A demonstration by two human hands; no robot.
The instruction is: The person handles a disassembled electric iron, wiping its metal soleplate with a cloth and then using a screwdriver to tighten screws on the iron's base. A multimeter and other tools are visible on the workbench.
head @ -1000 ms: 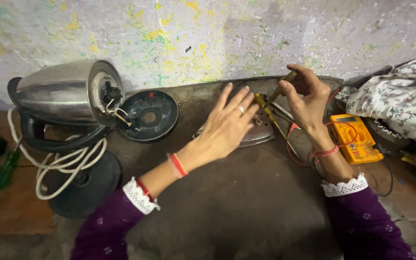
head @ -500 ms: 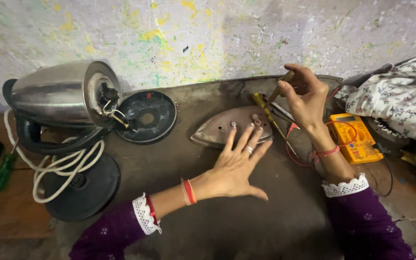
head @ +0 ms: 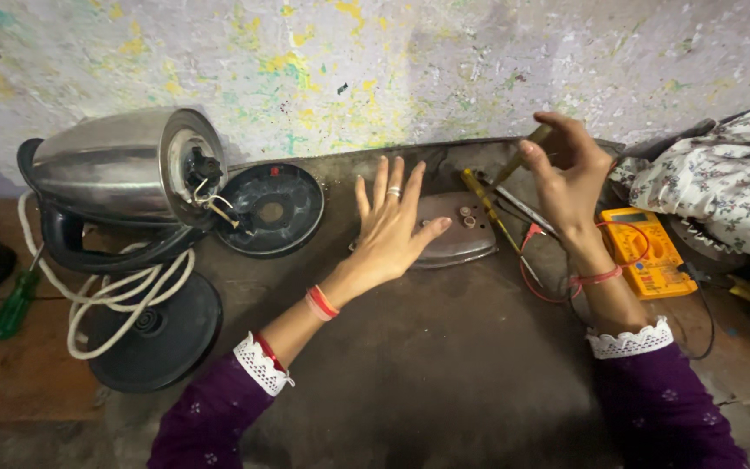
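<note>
- Left hand (head: pixel 390 227), fingers spread and holding nothing, hovers over the iron soleplate (head: pixel 453 230), whose long axis runs nine-to-three.
- Right hand (head: pixel 570 174) pinches a screwdriver (head: pixel 514 161) at the soleplate's one o'clock.

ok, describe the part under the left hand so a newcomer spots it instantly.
Start at the dark worktop against the paint-flecked wall. At its middle, under the left hand, lies a flat iron soleplate. It alone is pointed, grey metal, unlike the round black discs to its left.

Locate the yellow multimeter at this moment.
In the head view the yellow multimeter lies at right, just beyond the right hand's wrist, beside the floral cloth.
</note>
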